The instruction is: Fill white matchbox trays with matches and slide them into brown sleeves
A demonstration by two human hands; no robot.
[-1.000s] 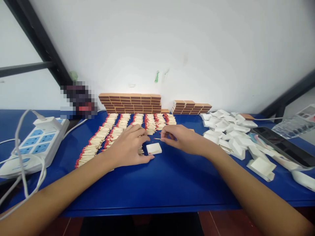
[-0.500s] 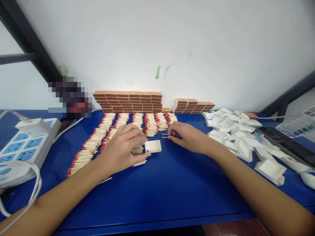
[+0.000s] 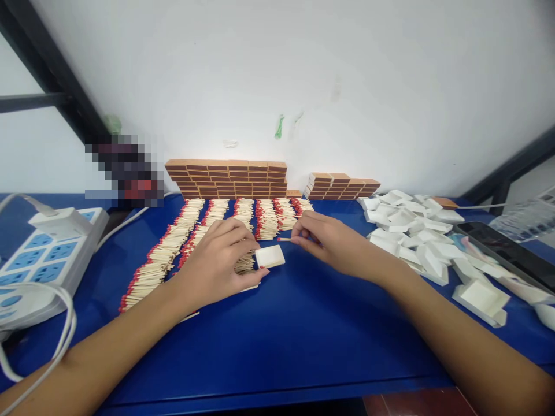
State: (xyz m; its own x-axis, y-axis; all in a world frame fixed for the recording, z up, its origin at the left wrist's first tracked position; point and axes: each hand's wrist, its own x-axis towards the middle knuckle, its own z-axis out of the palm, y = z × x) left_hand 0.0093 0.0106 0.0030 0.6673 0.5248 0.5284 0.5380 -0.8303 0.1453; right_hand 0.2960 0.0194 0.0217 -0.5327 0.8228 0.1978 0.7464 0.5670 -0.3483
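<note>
My left hand [image 3: 223,254] is closed on the left end of a small white matchbox tray [image 3: 270,255], its thumb at the near corner and its fingers at the far one. A red match head shows in the tray by the thumb. To the right, my right hand [image 3: 318,240] pinches a match [image 3: 284,239], its red head pointing left toward the tray. Rows of red-tipped matches [image 3: 162,251] lie behind and to the left of my left hand. Part of the matches under that hand is hidden.
Stacked brown matchboxes [image 3: 234,179] stand along the wall, with a smaller stack [image 3: 342,186] to their right. Loose white trays [image 3: 407,225] are heaped at right, beside a dark phone [image 3: 507,254]. A white power strip [image 3: 56,254] with cables lies at left.
My right hand has moved slightly left and now pinches a single match, where two matches showed by its fingertips before. The tray in my left hand has tilted a little.
</note>
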